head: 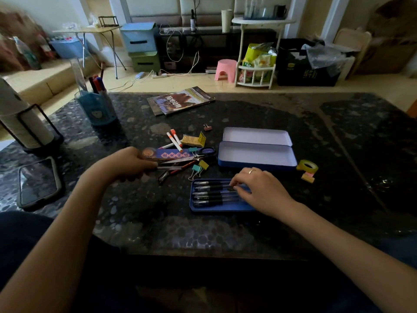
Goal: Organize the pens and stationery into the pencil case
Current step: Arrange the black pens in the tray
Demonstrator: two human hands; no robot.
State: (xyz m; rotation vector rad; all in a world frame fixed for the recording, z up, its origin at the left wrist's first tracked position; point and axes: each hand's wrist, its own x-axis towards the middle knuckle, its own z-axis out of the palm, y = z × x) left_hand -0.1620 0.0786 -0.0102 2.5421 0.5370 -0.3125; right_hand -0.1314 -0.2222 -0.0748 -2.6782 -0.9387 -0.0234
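Observation:
A blue tin pencil case [257,163] lies open on the dark table, its lid [256,136] folded back. In front of it sits a blue inner tray [196,208] holding several black pens [209,195]. My right hand [259,190] rests over the tray's right half, fingertips curled on a pen. My left hand [128,163] grips a pen [169,168] at the edge of a pile: scissors [194,157], two orange-capped markers [174,140], binder clips [198,167], a yellow box [194,140].
A tape roll [307,166] and small sticky notes [308,177] lie right of the case. A phone [38,182] lies at the left, a paper towel holder [20,118] behind it. A blue pen cup [97,105] and a magazine [180,100] stand farther back.

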